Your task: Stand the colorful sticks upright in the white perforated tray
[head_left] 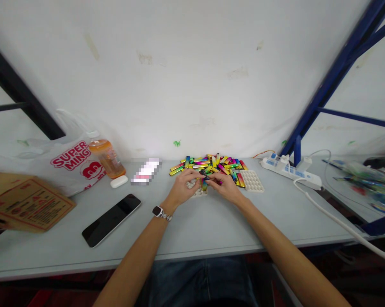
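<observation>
Hands (183,187) (226,186) angled inward, close together, pinching small dark piece (206,177).

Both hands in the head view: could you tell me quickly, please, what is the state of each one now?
Left hand: closed, holding a small dark piece.
Right hand: closed, holding the same piece at its other side.

Small dark piece (206,177), pinched, near heaped multicoloured bars (232,166)

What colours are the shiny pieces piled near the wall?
The pieces show metallic yellow, green, blue and magenta; head view.
</observation>
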A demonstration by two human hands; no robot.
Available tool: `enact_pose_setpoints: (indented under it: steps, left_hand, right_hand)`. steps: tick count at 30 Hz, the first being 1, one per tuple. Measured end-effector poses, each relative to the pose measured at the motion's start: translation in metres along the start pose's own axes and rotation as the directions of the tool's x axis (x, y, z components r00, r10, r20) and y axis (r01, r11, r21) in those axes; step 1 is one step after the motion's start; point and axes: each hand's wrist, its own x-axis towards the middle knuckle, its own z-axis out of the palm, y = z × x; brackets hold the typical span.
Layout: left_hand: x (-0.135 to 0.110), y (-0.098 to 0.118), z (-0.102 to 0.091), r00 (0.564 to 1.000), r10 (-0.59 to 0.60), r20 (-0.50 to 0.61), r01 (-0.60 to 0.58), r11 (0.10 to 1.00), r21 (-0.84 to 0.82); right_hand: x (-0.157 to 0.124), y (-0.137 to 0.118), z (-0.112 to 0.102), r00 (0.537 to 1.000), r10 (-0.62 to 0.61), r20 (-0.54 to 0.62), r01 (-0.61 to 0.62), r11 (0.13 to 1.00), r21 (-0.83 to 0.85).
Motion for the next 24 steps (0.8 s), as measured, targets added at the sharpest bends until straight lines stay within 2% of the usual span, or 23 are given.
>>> enact_pose_setpoints:
  steps: [6,11,14,17,21,24]
  left_hand:
    - [-0.001,0.001,-0.001,0.993,0.091,0.072,-0.096,0.992,0.076]
    - [-0.001,0.0,-0.001,0.99,0.098,0.103,-0.113,0.983,0.144]
    - [0.0,0.001,-0.001,0.988,0.096,0.121,-0.116,0.978,0.172]
    - [0.001,0.001,-0.002,0.988,0.094,0.126,-0.119,0.97,0.209]
    - [0.002,0.001,-0.004,0.986,0.082,0.146,-0.114,0.966,0.231]
    - [0.002,0.003,-0.005,0.985,0.076,0.156,-0.11,0.968,0.224]
  right_hand:
    - [0.007,-0.005,-0.009,0.993,-0.048,0.107,0.053,0.998,-0.046]
    - [0.008,-0.007,-0.01,0.984,0.011,0.177,-0.002,0.999,-0.051]
    - [0.002,-0.005,-0.007,0.989,0.05,0.136,-0.037,0.995,-0.091]
    - [-0.005,0.0,-0.007,0.997,0.069,0.031,-0.065,0.991,-0.12]
    - [-0.01,0.012,-0.017,0.986,0.123,-0.11,-0.143,0.97,-0.198]
    - [-0.01,0.02,-0.027,0.979,0.156,-0.129,-0.188,0.937,-0.294]
